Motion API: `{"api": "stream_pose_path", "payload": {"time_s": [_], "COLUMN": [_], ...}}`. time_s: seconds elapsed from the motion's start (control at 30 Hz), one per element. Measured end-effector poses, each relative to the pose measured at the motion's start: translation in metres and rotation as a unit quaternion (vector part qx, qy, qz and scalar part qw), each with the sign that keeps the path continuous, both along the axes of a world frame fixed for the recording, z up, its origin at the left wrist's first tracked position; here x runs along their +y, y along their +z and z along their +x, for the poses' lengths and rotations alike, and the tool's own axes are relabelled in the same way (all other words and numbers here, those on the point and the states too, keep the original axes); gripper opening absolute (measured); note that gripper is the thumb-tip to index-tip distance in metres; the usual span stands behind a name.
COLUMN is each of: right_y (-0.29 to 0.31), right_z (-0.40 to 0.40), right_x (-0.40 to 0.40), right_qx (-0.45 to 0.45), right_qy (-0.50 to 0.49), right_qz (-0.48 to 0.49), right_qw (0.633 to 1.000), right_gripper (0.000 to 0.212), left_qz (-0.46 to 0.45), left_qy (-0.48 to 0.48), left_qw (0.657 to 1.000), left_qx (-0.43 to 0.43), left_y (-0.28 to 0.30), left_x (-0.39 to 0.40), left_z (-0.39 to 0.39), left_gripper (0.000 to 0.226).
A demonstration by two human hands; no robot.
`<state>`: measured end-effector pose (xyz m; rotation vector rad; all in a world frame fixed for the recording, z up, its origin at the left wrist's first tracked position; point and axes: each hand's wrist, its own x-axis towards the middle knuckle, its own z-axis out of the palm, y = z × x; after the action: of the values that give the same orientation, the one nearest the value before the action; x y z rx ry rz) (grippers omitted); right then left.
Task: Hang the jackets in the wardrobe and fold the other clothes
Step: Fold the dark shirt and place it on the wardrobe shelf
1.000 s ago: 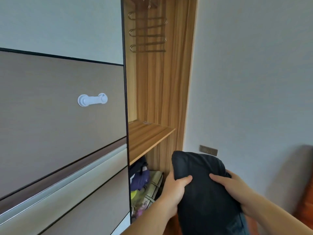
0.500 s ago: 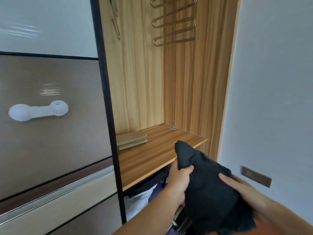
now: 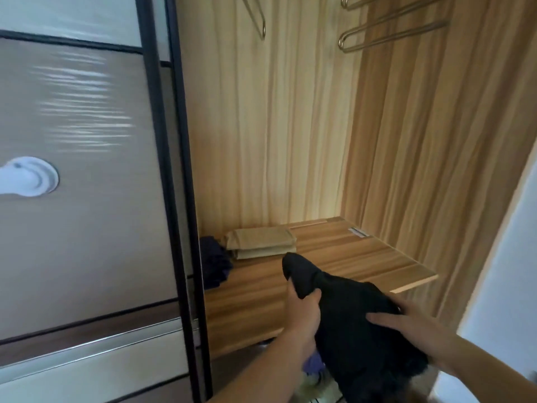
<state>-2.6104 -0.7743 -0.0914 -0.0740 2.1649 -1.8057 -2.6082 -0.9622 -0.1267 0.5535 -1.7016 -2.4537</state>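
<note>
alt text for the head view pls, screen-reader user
Two hands hold a folded black garment over the front of a wooden wardrobe shelf: left hand grips its edge, right hand lies on top. A folded tan garment lies at the back; hangers above.

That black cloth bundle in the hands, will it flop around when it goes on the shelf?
Probably floppy: the black folded garment sags and bulges between the left hand and right hand. It likely won't roll or slide on the wooden shelf, though its folds may loosen.
</note>
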Motion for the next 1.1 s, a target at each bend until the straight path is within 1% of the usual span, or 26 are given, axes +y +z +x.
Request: {"api": "stream_pose_path", "payload": {"time_s": [0.07,0.1,0.13,0.2,0.23,0.3,0.33,0.37,0.4,0.43,0.5,0.53,0.57,0.6,0.63,0.67,0.7,0.73,0.77,0.83,0.87,0.9,0.97,1.0,1.03,1.1], "right_y": [-0.002,-0.002,-0.001,0.006,0.01,0.021,0.028,0.034,0.037,0.035,0.018,0.003,-0.013,-0.031,-0.046,-0.061,-0.075,-0.087,-0.098,-0.114,-0.119,-0.123,-0.129,-0.131,-0.133,-0.137], "right_z": [-0.038,-0.057,-0.073,-0.104,-0.12,-0.147,-0.158,-0.169,-0.18,-0.192,-0.212,-0.219,-0.223,-0.223,-0.221,-0.217,-0.213,-0.209,-0.206,-0.201,-0.199,-0.198,-0.2,-0.202,-0.205,-0.213], "right_x": [-0.003,-0.006,-0.009,-0.02,-0.027,-0.047,-0.059,-0.073,-0.086,-0.1,-0.124,-0.134,-0.143,-0.15,-0.155,-0.157,-0.155,-0.151,-0.145,-0.132,-0.127,-0.122,-0.118,-0.118,-0.119,-0.121], "right_qx": [0.03,0.047,0.065,0.1,0.124,0.178,0.201,0.219,0.231,0.236,0.249,0.26,0.264,0.263,0.265,0.272,0.279,0.281,0.276,0.255,0.249,0.248,0.259,0.267,0.276,0.298], "right_qy": [0.026,0.039,0.049,0.064,0.072,0.096,0.116,0.139,0.159,0.174,0.191,0.195,0.204,0.22,0.241,0.26,0.273,0.275,0.267,0.245,0.235,0.226,0.218,0.217,0.218,0.219], "right_qz": [0.077,0.119,0.162,0.232,0.267,0.35,0.38,0.403,0.419,0.424,0.431,0.461,0.497,0.522,0.528,0.521,0.511,0.506,0.502,0.495,0.492,0.489,0.486,0.485,0.484,0.477], "right_qw": [0.996,0.991,0.983,0.965,0.953,0.915,0.895,0.877,0.863,0.857,0.846,0.826,0.801,0.781,0.77,0.766,0.765,0.768,0.775,0.793,0.801,0.805,0.806,0.804,0.801,0.797], "right_gripper": [0.057,0.059,0.054,0.038,0.035,0.032,0.024,0.015,0.014,0.019,0.042,0.053,0.061,0.065,0.064,0.061,0.059,0.058,0.058,0.059,0.059,0.059,0.059,0.058,0.057,0.055], "left_qz": [0.031,0.045,0.056,0.079,0.088,0.101,0.106,0.11,0.111,0.106,0.081,0.062,0.036,-0.011,-0.075,-0.14,-0.207,-0.282,-0.367,-0.522,-0.581,-0.63,-0.692,-0.702,-0.7,-0.684], "left_qy": [-0.003,-0.004,0.0,0.013,0.021,0.042,0.053,0.062,0.071,0.081,0.074,0.05,0.024,-0.013,-0.051,-0.08,-0.087,-0.073,-0.052,-0.02,-0.023,-0.043,-0.112,-0.133,-0.138,-0.117], "left_qw": [1.0,0.999,0.998,0.997,0.996,0.994,0.993,0.992,0.991,0.991,0.989,0.985,0.98,0.974,0.961,0.946,0.935,0.927,0.91,0.844,0.807,0.768,0.699,0.681,0.678,0.692], "left_qx": [-0.004,-0.007,-0.01,-0.007,-0.007,-0.004,0.0,-0.001,-0.012,-0.029,-0.1,-0.151,-0.193,-0.228,-0.261,-0.281,-0.273,-0.235,-0.187,-0.119,-0.102,-0.102,-0.142,-0.162,-0.179,-0.197], "left_y": [-0.008,-0.012,-0.014,-0.015,-0.014,-0.012,-0.011,-0.011,-0.011,-0.012,-0.021,-0.026,-0.03,-0.031,-0.031,-0.032,-0.035,-0.037,-0.037,-0.037,-0.042,-0.049,-0.072,-0.083,-0.093,-0.106], "left_x": [-0.003,-0.003,-0.003,-0.003,-0.004,-0.013,-0.019,-0.027,-0.034,-0.042,-0.056,-0.063,-0.069,-0.076,-0.081,-0.085,-0.088,-0.09,-0.089,-0.084,-0.083,-0.083,-0.085,-0.087,-0.087,-0.085], "left_z": [-0.02,-0.03,-0.038,-0.053,-0.06,-0.074,-0.078,-0.08,-0.081,-0.08,-0.073,-0.068,-0.063,-0.059,-0.057,-0.058,-0.061,-0.068,-0.076,-0.092,-0.101,-0.11,-0.123,-0.127,-0.129,-0.132], "left_gripper": [0.072,0.076,0.079,0.085,0.088,0.092,0.093,0.094,0.093,0.091,0.081,0.073,0.06,0.043,0.025,0.016,0.015,0.018,0.02,0.019,0.02,0.028,0.049,0.054,0.057,0.064]}}
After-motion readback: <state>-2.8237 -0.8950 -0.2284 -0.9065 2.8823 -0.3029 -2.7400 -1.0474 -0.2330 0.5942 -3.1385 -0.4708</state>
